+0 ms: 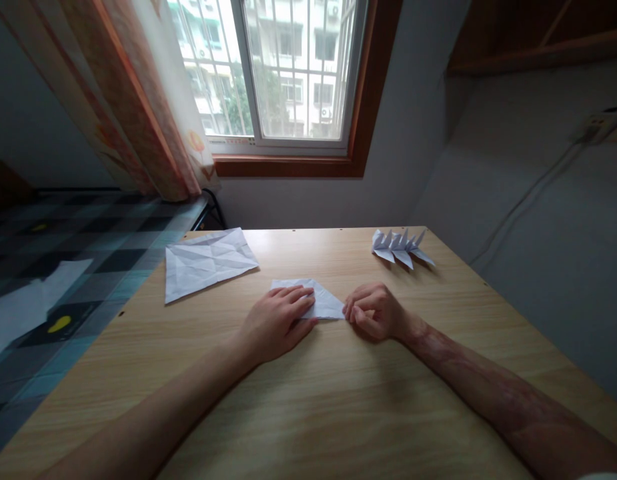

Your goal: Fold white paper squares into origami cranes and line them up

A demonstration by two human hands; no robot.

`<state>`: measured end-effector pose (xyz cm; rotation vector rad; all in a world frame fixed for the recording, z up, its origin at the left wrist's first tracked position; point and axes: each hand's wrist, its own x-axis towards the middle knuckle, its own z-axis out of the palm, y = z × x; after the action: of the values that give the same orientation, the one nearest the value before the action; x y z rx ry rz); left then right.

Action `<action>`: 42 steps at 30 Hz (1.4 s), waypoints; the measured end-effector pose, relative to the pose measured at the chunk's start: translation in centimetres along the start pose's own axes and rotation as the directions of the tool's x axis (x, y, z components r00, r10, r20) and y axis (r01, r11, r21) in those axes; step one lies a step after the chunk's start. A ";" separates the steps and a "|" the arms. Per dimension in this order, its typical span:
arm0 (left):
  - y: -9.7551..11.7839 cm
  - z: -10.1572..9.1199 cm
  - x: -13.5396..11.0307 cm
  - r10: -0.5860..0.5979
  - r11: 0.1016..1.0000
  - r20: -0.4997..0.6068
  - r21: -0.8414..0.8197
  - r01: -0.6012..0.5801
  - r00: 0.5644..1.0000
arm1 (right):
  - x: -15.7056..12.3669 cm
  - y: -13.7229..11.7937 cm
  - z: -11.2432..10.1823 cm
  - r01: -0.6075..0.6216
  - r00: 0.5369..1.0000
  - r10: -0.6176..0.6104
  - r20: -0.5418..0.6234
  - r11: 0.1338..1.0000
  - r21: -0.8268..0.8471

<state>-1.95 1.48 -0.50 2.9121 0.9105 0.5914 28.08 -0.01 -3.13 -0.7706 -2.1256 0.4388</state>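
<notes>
A folded sheet of white paper (326,303) lies on the wooden table (308,413), its right side narrowing to a point. My left hand (284,319) rests flat on the paper's left part, fingers stretched out and covering some of it. At the paper's right tip, my right hand (373,312) is closed, with thumb and fingers pinching the corner. The hand hides the very end of that tip.
A creased, unfolded white sheet (211,263) lies at the table's back left. Several pointed folded-paper pieces (401,248) stand in a row at the back right. Left of the table is a bed (153,230) with loose paper (43,300); a window stands behind.
</notes>
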 end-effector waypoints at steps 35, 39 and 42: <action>3.6 -2.5 0.7 -0.090 0.987 0.177 0.148 0.064 0.980 | 2.0 0.1 0.4 0.038 0.993 -0.003 0.117 0.953 -0.302; 3.7 -2.6 0.5 -0.088 0.984 0.222 0.172 0.050 0.971 | 2.0 -0.4 0.2 0.062 0.986 -0.014 0.167 0.957 -0.285; 3.3 -2.3 0.3 -0.097 0.986 0.171 0.150 0.071 0.981 | 1.9 -0.1 0.2 0.057 0.985 -0.008 0.174 0.959 -0.277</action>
<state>-0.77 -1.27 2.21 2.9709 1.0874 0.2651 26.94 1.12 -2.09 -0.8817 -2.3916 0.1914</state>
